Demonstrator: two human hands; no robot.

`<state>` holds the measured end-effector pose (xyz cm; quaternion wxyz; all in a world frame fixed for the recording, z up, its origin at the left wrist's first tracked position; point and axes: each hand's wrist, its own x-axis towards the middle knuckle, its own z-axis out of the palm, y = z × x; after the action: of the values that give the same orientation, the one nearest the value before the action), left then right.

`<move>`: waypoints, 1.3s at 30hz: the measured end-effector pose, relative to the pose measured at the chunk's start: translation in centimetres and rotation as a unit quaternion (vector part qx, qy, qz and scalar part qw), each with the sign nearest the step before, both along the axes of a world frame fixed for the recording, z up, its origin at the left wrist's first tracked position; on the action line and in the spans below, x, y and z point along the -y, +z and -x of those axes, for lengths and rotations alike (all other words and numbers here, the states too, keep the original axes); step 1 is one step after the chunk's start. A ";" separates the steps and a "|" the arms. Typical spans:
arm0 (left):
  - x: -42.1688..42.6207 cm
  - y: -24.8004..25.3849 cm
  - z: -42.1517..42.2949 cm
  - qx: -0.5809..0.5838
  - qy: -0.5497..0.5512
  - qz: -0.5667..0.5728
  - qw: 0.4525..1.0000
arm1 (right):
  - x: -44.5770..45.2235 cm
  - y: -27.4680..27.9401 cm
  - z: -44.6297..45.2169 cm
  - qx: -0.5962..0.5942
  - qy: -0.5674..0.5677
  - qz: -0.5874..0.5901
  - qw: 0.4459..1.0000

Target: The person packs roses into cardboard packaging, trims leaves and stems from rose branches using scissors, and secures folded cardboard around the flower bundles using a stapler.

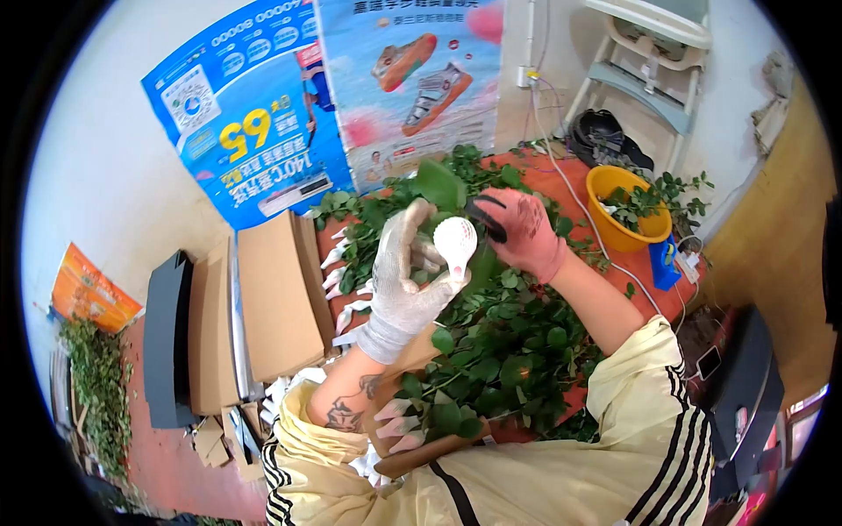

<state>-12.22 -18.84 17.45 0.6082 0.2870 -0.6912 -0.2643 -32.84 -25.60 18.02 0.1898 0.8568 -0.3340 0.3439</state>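
My left hand (399,272), in a whitish work glove, holds a flower stem upright in front of me, its head wrapped in a white net sleeve (455,241). The thumb presses near the narrow lower end of the wrapped flower head. Just to the right, my right hand (519,230) wears a pink glove with black fingertips. Its fingers are curled closed beside the wrapped head; what they pinch is hidden. A large green leaf (440,184) stands up behind the hands. Below them lies a heap of leafy stems (517,359), with several white-wrapped flower heads (401,427) at its near left.
More leafy stems with white-wrapped heads (335,254) lie along the back of the red table (561,188). Flattened cardboard (279,298) stands at left. A yellow basin (605,184) with cuttings, a white cable (583,206) and a blue object (664,263) are at right.
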 end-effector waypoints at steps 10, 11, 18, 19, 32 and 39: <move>-1.5 -1.5 -4.7 -0.102 -0.034 -0.130 0.986 | -4.4 5.5 -0.7 -0.107 0.024 -0.179 0.978; -1.6 -1.5 -4.9 -0.100 -0.033 -0.130 0.986 | -4.3 6.8 -0.8 -0.105 0.024 -0.178 0.978; -2.5 -0.1 -4.7 -0.011 -0.107 -0.116 0.987 | -3.4 4.7 -3.1 0.028 0.238 -0.282 0.929; -2.5 -0.1 -4.7 0.019 -0.100 -0.080 0.992 | -2.8 4.5 -3.1 -0.008 0.240 -0.307 0.921; -19.2 -9.1 -6.7 0.488 0.142 -0.176 0.843 | -3.1 15.5 6.1 0.032 -0.092 0.303 0.948; -20.5 -14.0 -6.1 0.480 0.158 -0.239 0.829 | -12.9 3.8 -6.4 -0.294 0.072 0.190 0.934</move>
<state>-6.08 1.62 3.46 0.1458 0.6194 -0.7565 -0.1508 -26.42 -12.71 21.84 0.4134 0.8893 -0.1293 0.1465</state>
